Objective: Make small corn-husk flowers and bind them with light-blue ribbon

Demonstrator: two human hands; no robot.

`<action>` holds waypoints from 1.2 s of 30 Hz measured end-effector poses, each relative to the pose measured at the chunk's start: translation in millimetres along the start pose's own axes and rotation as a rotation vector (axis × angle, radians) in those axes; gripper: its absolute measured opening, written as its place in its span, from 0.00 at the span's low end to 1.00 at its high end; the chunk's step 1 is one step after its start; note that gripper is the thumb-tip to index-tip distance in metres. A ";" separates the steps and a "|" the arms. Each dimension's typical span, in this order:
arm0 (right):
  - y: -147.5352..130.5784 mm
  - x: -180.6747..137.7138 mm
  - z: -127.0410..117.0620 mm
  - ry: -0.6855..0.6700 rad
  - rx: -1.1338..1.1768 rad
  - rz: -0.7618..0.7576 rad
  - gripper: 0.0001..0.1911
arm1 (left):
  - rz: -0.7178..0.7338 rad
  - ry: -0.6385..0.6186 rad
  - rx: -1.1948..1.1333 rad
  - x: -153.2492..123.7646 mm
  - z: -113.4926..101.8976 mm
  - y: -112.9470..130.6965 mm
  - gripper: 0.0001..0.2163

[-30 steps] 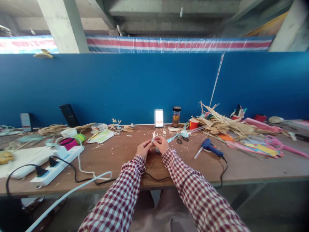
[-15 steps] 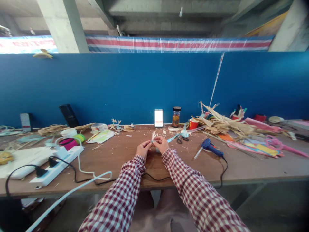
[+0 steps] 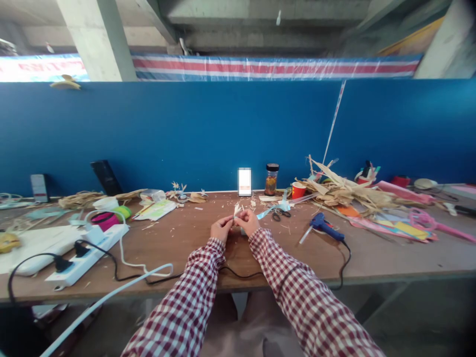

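Note:
Above the middle of the brown table (image 3: pixel 178 258), both hands meet at a small pale flower-like piece (image 3: pixel 237 208) that looks made of dried husk. My left hand (image 3: pixel 222 228) pinches its lower end with closed fingertips. From the other side my right hand (image 3: pixel 248 221) grips the same piece, its thumb and forefinger pressed together. The pale petals fan upward above the fingertips; the base is hidden by the fingers. Just beyond lie pale husk scraps (image 3: pixel 253 204). Black-handled scissors (image 3: pixel 281 214) rest right of my right hand, by light blue strips (image 3: pixel 266 211).
A blue glue gun (image 3: pixel 325 227) with its cord lies to the right, before a heap of dried husks (image 3: pixel 345 191). Pink scissors (image 3: pixel 424 220) are farther right. A lidded jar (image 3: pixel 271 181) and red cup (image 3: pixel 298 190) stand behind. At left sits a white power strip (image 3: pixel 89 255).
Hardly anything differs. Both hands stay at the same spot with the pale piece between them, and the fingers have shifted only very slightly.

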State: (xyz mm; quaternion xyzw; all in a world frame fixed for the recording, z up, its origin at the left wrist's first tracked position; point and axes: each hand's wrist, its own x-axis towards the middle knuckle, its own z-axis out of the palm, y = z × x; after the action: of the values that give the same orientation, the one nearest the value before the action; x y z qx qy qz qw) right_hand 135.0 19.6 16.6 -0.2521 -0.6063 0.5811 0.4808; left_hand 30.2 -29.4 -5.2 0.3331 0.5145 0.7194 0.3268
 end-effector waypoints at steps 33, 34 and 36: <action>5.5 5.0 -2.1 0.087 -0.082 0.029 0.15 | 0.298 0.063 0.391 -15.3 5.7 12.7 0.08; 5.4 5.2 -2.4 0.082 -0.080 0.030 0.15 | 0.296 0.062 0.393 -15.1 5.7 12.7 0.08; 5.3 5.3 -3.2 0.069 -0.079 0.032 0.16 | 0.291 0.067 0.392 -14.6 5.5 12.7 0.07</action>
State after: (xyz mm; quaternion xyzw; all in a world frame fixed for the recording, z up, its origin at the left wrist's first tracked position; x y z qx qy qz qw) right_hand 134.2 26.7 12.7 -0.3003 -0.6079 0.5552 0.4817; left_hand 41.3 -41.6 6.3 0.4369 0.6014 0.6558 0.1315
